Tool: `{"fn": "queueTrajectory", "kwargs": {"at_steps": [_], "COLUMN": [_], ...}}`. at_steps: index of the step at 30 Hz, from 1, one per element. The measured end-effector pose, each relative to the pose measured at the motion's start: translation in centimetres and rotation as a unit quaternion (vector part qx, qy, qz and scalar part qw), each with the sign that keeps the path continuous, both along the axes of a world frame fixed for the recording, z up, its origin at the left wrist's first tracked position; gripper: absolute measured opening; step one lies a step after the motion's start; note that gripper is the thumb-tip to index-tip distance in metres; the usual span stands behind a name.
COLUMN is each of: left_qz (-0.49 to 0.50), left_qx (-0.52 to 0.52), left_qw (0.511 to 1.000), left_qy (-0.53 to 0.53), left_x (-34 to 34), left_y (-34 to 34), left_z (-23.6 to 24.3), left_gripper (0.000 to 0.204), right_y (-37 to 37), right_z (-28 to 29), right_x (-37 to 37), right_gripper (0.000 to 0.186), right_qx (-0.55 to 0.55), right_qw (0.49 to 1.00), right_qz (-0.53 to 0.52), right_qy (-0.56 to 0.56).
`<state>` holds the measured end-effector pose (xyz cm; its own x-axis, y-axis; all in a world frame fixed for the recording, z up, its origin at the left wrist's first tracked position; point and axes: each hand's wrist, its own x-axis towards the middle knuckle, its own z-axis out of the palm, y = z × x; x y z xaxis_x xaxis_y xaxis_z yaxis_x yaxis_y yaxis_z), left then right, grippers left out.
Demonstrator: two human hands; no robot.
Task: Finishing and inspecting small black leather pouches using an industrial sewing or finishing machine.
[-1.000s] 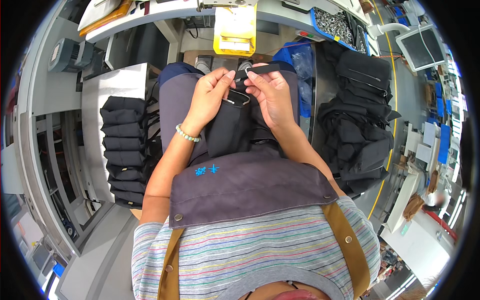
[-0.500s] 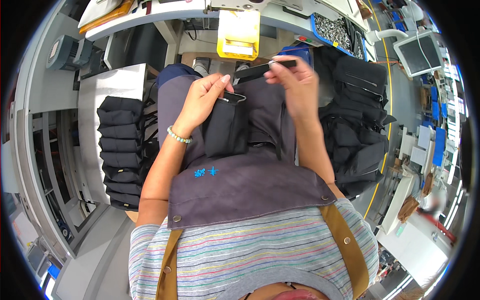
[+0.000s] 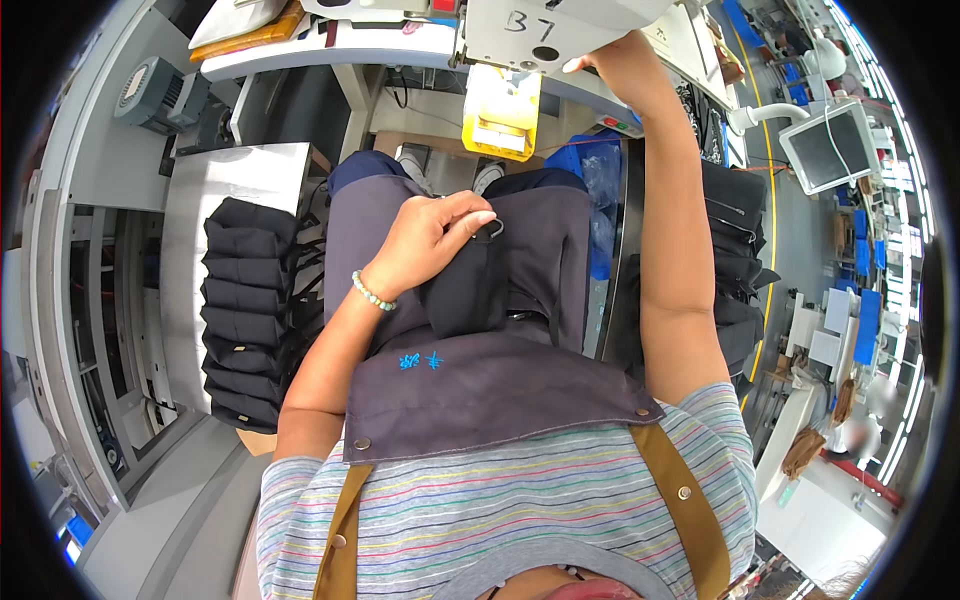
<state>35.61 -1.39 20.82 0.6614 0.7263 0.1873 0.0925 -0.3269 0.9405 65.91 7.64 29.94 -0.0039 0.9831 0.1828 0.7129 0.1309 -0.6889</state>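
Over my lap, my left hand point(image 3: 432, 238) is closed on the top end of a black fabric pouch point(image 3: 468, 295). A small curved ring or loop point(image 3: 492, 229) shows beside its fingertips; I cannot tell whether it belongs to the pouch. The pouch hangs down against my dark apron point(image 3: 500, 400). My right arm is stretched far forward, and my right hand point(image 3: 632, 78) is at the right edge of a white sewing machine head point(image 3: 540, 30). Its thumb shows beside the machine, while the other fingers are mostly hidden.
Several folded black pouches point(image 3: 245, 310) lie in a row on a pale board at left. A heap of black fabric pieces point(image 3: 735, 260) is at right. Ahead are a yellow lit tray point(image 3: 500, 125) and blue bin point(image 3: 590, 160); a monitor point(image 3: 838, 148) stands far right.
My right hand has left the pouch area and reached forward to the machine; the black strip it held no longer shows. My left hand stays on the pouch, its fingers now covering the opening.
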Motion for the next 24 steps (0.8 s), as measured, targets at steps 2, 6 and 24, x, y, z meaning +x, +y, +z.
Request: {"fn": "queueTrajectory", "kwargs": {"at_steps": [2, 6, 24], "left_qz": [0.016, 0.040, 0.123], "left_qx": [0.004, 0.126, 0.324], "left_qw": [1.000, 0.990, 0.917], "left_qy": [0.026, 0.038, 0.199], "left_x": [0.1, 0.4, 1.9], "left_y": [-0.1, 0.2, 2.4], "left_z": [0.6, 1.8, 1.7], "left_gripper": [0.021, 0.042, 0.050], "right_y": [0.7, 1.6, -0.6], "right_z": [-0.7, -1.5, 2.3], "right_x": [0.8, 1.8, -3.2], "right_gripper": [0.016, 0.015, 0.021], "right_qx": [-0.008, -0.026, -0.076], "right_qw": [1.000, 0.995, 0.990], "right_qz": [0.014, 0.066, 0.111], "right_qy": [-0.016, -0.072, -0.044]}}
